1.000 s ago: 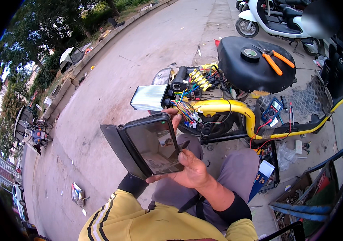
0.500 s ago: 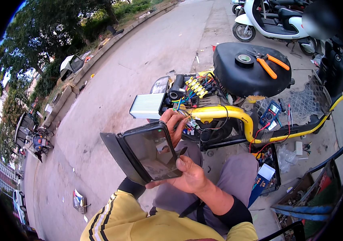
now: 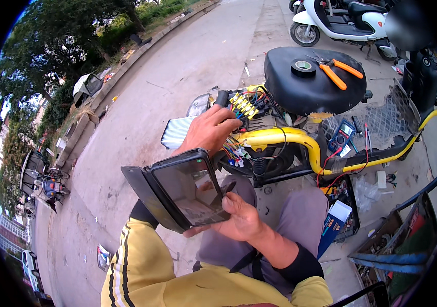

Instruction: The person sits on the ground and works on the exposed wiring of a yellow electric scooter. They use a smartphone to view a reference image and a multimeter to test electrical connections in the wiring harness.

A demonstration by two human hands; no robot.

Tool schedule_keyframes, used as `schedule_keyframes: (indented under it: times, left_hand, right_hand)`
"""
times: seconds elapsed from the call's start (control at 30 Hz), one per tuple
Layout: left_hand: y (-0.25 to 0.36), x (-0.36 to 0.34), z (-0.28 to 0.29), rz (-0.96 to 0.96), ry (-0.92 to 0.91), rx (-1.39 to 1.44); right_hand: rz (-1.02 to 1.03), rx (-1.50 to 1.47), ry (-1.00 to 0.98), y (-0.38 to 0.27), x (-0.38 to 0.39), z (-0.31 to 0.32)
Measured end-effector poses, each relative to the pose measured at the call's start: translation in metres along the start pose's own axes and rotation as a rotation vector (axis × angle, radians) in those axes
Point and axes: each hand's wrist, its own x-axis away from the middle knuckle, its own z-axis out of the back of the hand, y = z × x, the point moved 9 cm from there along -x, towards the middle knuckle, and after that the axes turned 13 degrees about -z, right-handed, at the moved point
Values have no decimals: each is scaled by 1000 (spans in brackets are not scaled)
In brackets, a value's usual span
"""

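Note:
My right hand (image 3: 241, 217) grips a phone in a dark flip case (image 3: 190, 189), its cover folded open to the left. Beyond the phone, my left hand (image 3: 208, 130) reaches over the rear of a stripped yellow scooter frame (image 3: 269, 136). The left fingers are bent together at the wiring, just below a yellow terminal block (image 3: 244, 106); what lies between their tips is hidden. A silver finned metal box (image 3: 177, 132) sits left of that hand, partly covered by it. Loose coloured wires with white connectors (image 3: 237, 153) hang under the wrist side of the hand.
On the black seat (image 3: 314, 94) lie orange-handled pliers (image 3: 340, 74) and a tape roll (image 3: 303, 67). A multimeter (image 3: 342, 137) with red leads rests on the footboard. An open toolbox (image 3: 354, 220) and a blue-edged metal bin (image 3: 392, 263) stand at right; a white scooter (image 3: 338, 23) is parked behind.
My left hand has moved up and away from the loose wire bundle to the wiring beside the terminal block. The right hand still holds the phone, with a slight shift left.

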Motion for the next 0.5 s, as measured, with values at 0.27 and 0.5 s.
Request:
schedule_keyframes:
  times: [0.27, 0.5]
  left_hand:
    - [-2, -25, -61, -206, -491, -107]
    - [-5, -21, -58, -163, -526, -128]
  right_hand:
    - [39, 0, 28, -12, 4, -2]
    - [39, 16, 36, -14, 5, -6]
